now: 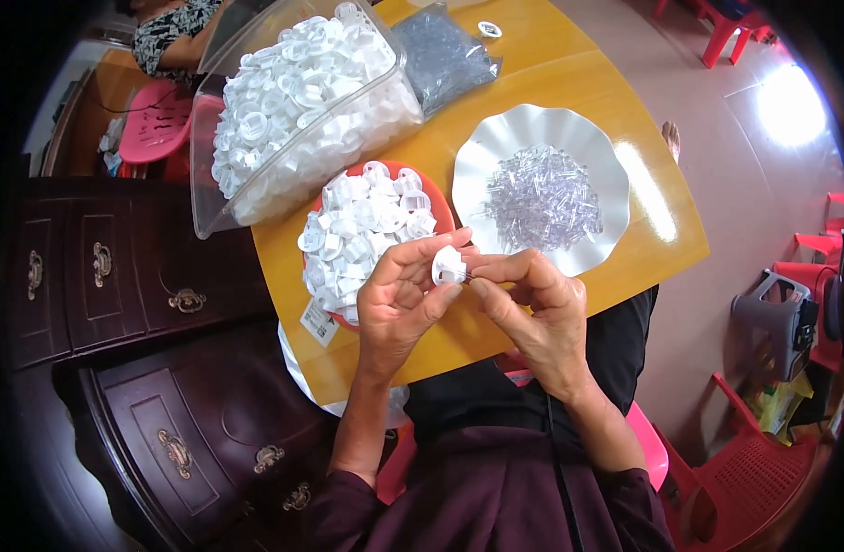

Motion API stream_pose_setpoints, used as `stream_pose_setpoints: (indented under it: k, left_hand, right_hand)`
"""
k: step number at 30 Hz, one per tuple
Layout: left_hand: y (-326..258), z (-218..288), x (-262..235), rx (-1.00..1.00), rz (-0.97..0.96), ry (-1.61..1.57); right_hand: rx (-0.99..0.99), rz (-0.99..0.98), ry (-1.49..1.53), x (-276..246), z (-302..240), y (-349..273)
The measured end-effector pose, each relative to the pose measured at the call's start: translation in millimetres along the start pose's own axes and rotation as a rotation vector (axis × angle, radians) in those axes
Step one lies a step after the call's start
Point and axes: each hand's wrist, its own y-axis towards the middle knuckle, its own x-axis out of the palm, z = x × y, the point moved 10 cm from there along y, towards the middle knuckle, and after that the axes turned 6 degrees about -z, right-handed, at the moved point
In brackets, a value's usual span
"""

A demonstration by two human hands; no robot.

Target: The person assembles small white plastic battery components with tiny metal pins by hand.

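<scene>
My left hand [399, 293] holds a small white plastic part [448, 265] with a round rim between thumb and fingers, above the table's near edge. With thumb and forefinger pinched, my right hand [538, 308] grips a thin clear pin-like piece [470, 275] against the side of that part. Where the two meet is partly hidden by the fingertips. Just beyond my left hand, a red round tray [440, 204] is heaped with similar white parts [357, 230]. A white plate with a wavy rim [477, 147] bears a pile of thin clear plastic pieces [544, 198], beyond my right hand.
A big clear bin [221, 207] full of white parts stands at the table's far left. Beside it lie a grey plastic bag [445, 60] and a loose white part [489, 30]. Dark drawers [137, 276] flank the yellow table [666, 267]. Another person's arm [187, 51] shows beyond.
</scene>
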Motion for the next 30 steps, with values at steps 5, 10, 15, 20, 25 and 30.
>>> stream_pose_setpoints:
  k: [5, 10, 15, 20, 25, 30]
  left_hand:
    - [0.2, -0.3, 1.7, 0.007, -0.02, -0.004]
    - [-0.3, 0.3, 2.6, 0.004, -0.025, 0.003]
    - [-0.1, 0.0, 2.9, -0.006, -0.035, -0.004]
    - [-0.8, 0.0, 3.4, -0.006, -0.045, -0.013]
    - [-1.5, -0.9, 3.6, -0.026, -0.056, -0.004]
    - [-2.4, -2.5, 3.3, -0.026, -0.067, -0.004]
  right_hand:
    - [0.053, -0.001, 0.085, -0.9, 10.0, -2.0]
    - [0.05, -0.001, 0.089, -0.6, 8.5, -3.1]
    - [0.042, 0.006, 0.077, -0.3, 9.2, -4.3]
    - [0.032, 0.006, 0.071, -0.5, 9.2, -5.0]
    - [0.041, 0.006, 0.076, -0.7, 7.3, -5.8]
    - [0.009, -0.021, 0.012, 0.0, 3.8, -5.5]
